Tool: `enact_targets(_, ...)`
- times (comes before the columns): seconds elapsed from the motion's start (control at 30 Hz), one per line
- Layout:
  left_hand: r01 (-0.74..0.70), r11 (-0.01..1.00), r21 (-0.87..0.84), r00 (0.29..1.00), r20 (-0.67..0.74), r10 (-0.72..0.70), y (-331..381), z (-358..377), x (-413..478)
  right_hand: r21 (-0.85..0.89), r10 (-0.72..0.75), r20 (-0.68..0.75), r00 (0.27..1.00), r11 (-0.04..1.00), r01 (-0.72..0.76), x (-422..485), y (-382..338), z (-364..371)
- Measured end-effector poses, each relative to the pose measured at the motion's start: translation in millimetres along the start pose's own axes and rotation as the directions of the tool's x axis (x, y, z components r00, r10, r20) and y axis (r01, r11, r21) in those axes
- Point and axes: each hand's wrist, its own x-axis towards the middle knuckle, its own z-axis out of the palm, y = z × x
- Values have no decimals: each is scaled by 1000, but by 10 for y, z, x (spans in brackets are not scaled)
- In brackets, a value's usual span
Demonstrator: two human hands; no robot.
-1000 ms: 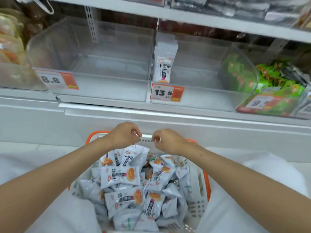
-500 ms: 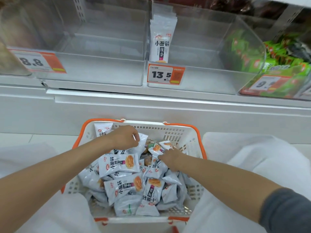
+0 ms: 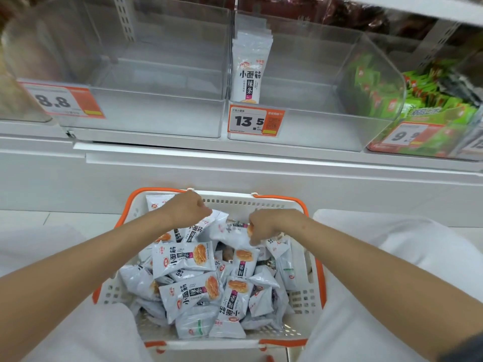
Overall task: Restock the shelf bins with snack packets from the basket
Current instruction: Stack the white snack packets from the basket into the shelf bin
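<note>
A white basket with an orange rim (image 3: 292, 305) sits between my knees, piled with several white snack packets (image 3: 183, 258). My left hand (image 3: 187, 209) is closed on the top of a packet (image 3: 206, 226) at the far side of the pile. My right hand (image 3: 264, 226) pinches another white packet (image 3: 230, 235) near the middle back. Above, a clear bin (image 3: 308, 126) tagged 13.5 holds a few upright packets (image 3: 249, 71) of the same kind at its left wall. The clear bin (image 3: 156, 113) tagged 8.8 to its left has nothing in it.
A bin of green packets (image 3: 428, 111) stands at the right, tagged 9.9. A white ledge (image 3: 235, 158) runs below the bins, above the basket. My white-clad knees (image 3: 392, 257) flank the basket on both sides. Another bin of snacks (image 3: 15, 95) is blurred at the far left.
Both hands dropped from the basket's far rim into the pile and closed on packets. The view tilted down, showing more of the basket.
</note>
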Motion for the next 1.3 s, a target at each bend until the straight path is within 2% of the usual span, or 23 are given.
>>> enact_targets(0.07, 132, 978, -160, 991, 32, -128, 38, -33, -24, 162, -46, -88, 995, 985, 60, -189, -39, -171)
enact_targets(0.13, 269, 873, -407, 963, 130, -237, 69, -51, -64, 313, -82, -179, 980, 940, 136, -282, -101, -219)
enact_targets(0.2, 275, 746, -607, 961, 168, -218, 88, -56, -70, 394, -103, -257, 961, 896, 202, -296, -156, -176)
enact_targets(0.27, 193, 672, -715, 979, 96, -178, 96, -64, -44, 421, -110, -294, 949, 877, 232, -262, -161, -119)
enact_targets(0.43, 31, 675, -738, 999, 11, -35, 111, -187, -11, 585, -150, -209, 966, 773, 247, -206, -76, -151)
enact_targets(0.53, -11, 611, -792, 999, -37, -30, 147, -248, 3, 654, -178, -228, 957, 701, 286, -154, -61, -135)
enact_targets(0.63, -52, 591, -805, 996, -87, -31, 154, -258, 22, 741, -192, -245, 950, 595, 311, -130, -104, -75)
enact_targets(0.73, -65, 532, -844, 994, -100, -36, 171, -266, 7, 710, -207, -247, 946, 625, 323, -134, -160, -35)
enact_targets(0.93, -71, 509, -858, 993, -107, -40, 198, -295, 2, 701, -192, -286, 939, 626, 341, -131, -236, 20)
enact_targets(1.1, -119, 498, -859, 985, -164, -48, 250, -347, 6, 801, -139, -356, 924, 464, 378, -153, -232, -59)
enact_targets(1.2, -119, 489, -864, 986, -159, -42, 269, -325, 14, 811, -111, -376, 920, 441, 385, -161, -214, -91)
enact_targets(1.3, -81, 513, -854, 996, -90, 7, 268, -320, 3, 822, -63, -401, 914, 415, 389, -145, -209, -121)
